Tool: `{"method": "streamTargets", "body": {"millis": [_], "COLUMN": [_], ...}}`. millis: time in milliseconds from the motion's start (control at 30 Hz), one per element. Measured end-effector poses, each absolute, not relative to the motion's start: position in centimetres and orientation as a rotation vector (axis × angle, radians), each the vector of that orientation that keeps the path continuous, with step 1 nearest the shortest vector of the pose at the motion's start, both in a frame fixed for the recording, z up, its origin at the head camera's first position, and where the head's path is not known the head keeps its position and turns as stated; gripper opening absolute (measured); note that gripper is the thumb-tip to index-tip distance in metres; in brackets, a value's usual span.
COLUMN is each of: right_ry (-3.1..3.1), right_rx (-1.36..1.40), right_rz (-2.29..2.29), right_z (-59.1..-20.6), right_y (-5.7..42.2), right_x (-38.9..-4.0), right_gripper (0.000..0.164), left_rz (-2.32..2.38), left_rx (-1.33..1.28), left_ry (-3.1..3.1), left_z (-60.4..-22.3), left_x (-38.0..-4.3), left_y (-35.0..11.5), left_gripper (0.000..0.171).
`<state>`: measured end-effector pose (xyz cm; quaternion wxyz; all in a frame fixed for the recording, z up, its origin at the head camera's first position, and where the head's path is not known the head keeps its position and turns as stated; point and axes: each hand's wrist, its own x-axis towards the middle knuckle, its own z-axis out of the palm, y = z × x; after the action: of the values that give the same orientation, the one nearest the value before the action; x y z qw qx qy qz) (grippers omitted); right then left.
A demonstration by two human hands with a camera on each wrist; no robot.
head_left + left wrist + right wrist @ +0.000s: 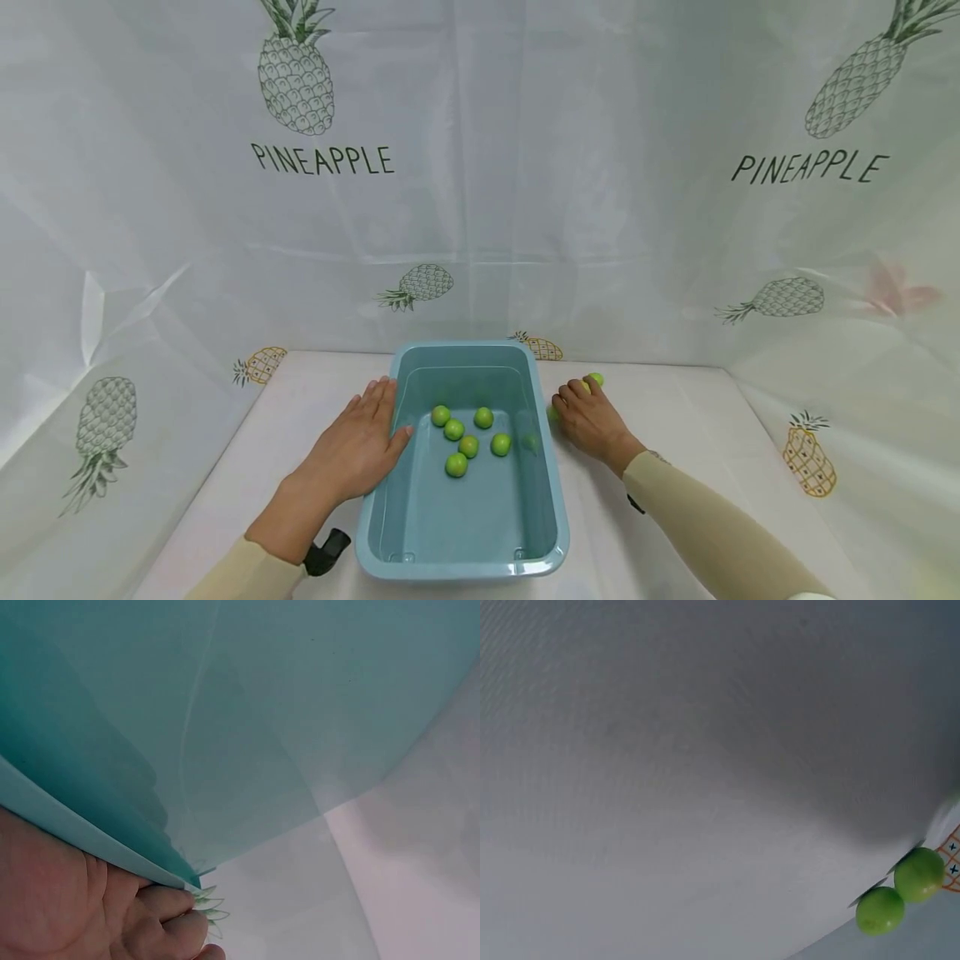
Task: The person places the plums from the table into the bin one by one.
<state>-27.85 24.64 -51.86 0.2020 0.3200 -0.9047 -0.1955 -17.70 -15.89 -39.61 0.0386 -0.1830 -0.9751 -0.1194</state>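
Left hand (352, 442) touches the blue tub's (461, 571) left rim, fingers straight, thumb apart. I judge the six green fruits (457, 465) inside light, firm, slick — apt to roll; pinch round the middle. Right hand (592, 421), fingers bent, is over more fruits (596, 379) beside it — grip: cannot tell.
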Motion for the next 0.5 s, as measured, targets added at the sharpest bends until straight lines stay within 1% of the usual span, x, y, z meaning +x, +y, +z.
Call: {"method": "streamTargets", "body": {"millis": [100,200,500], "right_ry": [-2.512,-2.505,-2.539], "right_rx": [0.824,0.741,0.592], "right_rz": [-0.449,-0.382,-0.398], "right_z": [-51.7,-51.5,-50.2], "right_y": [25.1,25.7,27.2], "right_x": [-28.0,-28.2,-28.0], "right_gripper": [0.018,0.024,0.04], "left_rz": [-0.365,-0.361,-0.362], "left_rx": [-0.563,-0.569,-0.579], "left_ry": [-2.989,-2.987,-2.989], "left_z": [-39.5,-39.5,-39.4], "left_x": [-17.7,-17.6,-17.6], "left_y": [-15.8,-15.9,-15.8], "left_gripper": [0.077,0.076,0.076]}}
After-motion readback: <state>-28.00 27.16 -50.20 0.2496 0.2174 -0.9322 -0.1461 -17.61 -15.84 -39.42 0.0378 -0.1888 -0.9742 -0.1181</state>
